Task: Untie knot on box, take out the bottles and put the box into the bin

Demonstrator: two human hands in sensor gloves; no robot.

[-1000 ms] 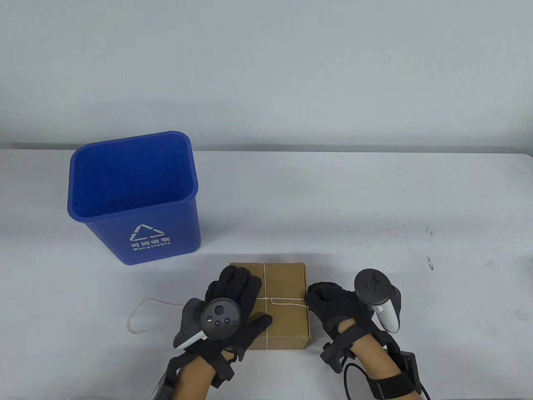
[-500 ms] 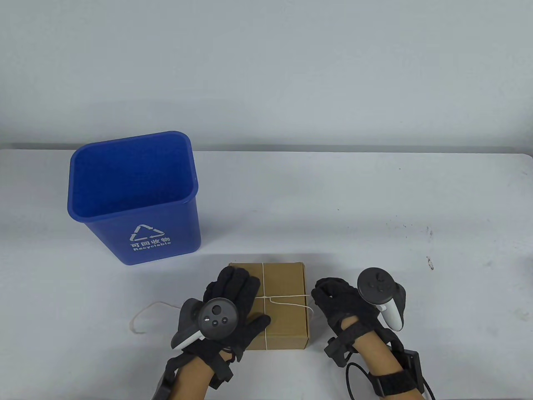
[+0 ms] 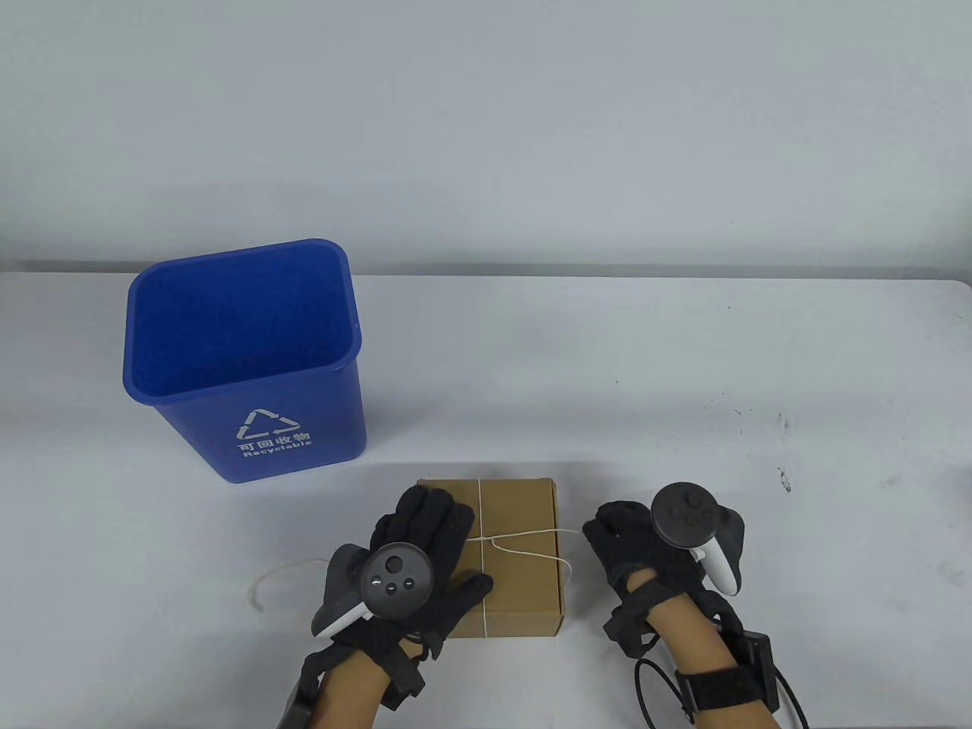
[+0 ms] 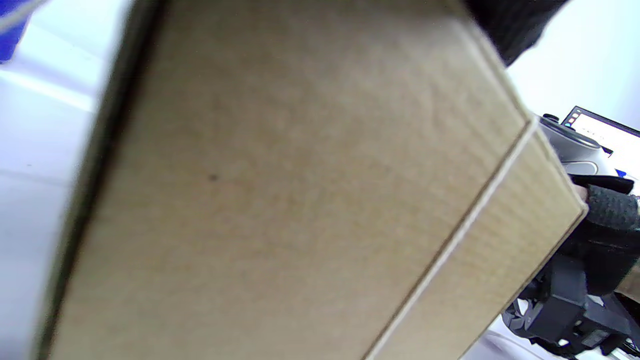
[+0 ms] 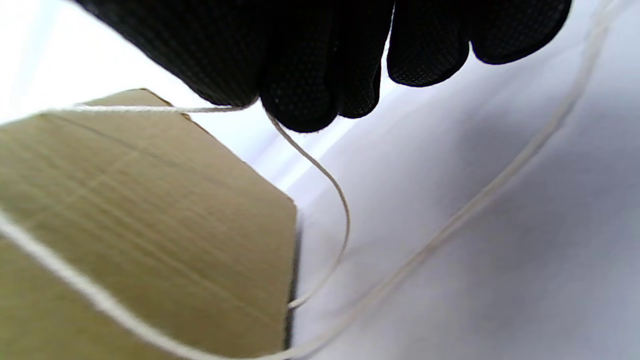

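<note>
Item 1: box [image 3: 516, 558]. Brown cardboard, closed, flat on the white surface [image 3: 645, 364] at about 6 o'clock of the table view, near the front edge. In the left wrist view its side face [image 4: 280, 200] fills most of the picture.

Item 2: string [image 3: 524, 538]. Thin, white, wrapped crosswise over the box lid. One strand runs from the crossing toward 3 o'clock, off the box edge and into the right hand. A slack loop [image 3: 266, 581] lies on the surface at 9 o'clock of the box. In the right wrist view the string [image 5: 320, 175] leaves the fingertips and curves down beside the box corner; a second strand trails across the surface.

Item 3: left hand [image 3: 425, 547]. Black glove, tracker on its back. Fingers straight and spread, lying flat on the left part of the lid, thumb resting on the lid toward the box's front edge.

Item 4: right hand [image 3: 630, 539]. Black glove, tracker on its back. Placed just off the box at its 3 o'clock side, not touching the cardboard. Fingers [image 5: 305, 95] curled together, pinching the string end.

Item 5: bin [image 3: 243, 357]. Blue plastic, upright, open-topped, white recycling mark on the front wall. Stands at 10 o'clock of the box, apart from it. No contents visible.

Item 6: dark specks [image 3: 782, 474] on the surface, at 2 o'clock of the right hand.
</note>
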